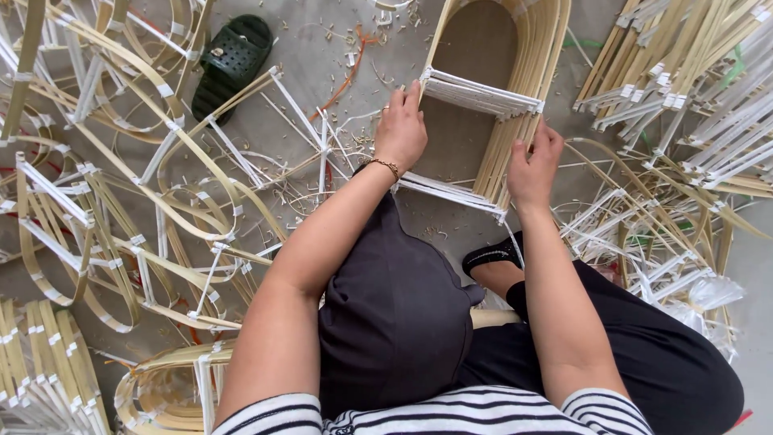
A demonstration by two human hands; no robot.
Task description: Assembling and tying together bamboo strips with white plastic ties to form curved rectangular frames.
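Note:
A stack of bent bamboo hoop frames (538, 48) with white cross strips stands upright on the concrete floor in front of me. My left hand (400, 129) rests on the left end of the upper white cross strips (483, 95), fingers curled over them. A thin bracelet circles that wrist. My right hand (532, 165) grips the right side of the stack just below those strips. A second band of white strips (447, 193) runs across the stack lower down, between my wrists.
Loose bamboo frames (121, 209) lie tangled over the floor at left. Bundled frames (684, 80) pile up at right. A dark green clog (232, 60) lies at the top left. More stacked hoops (169, 387) sit by my left elbow. My knees and black sock (493, 254) are below.

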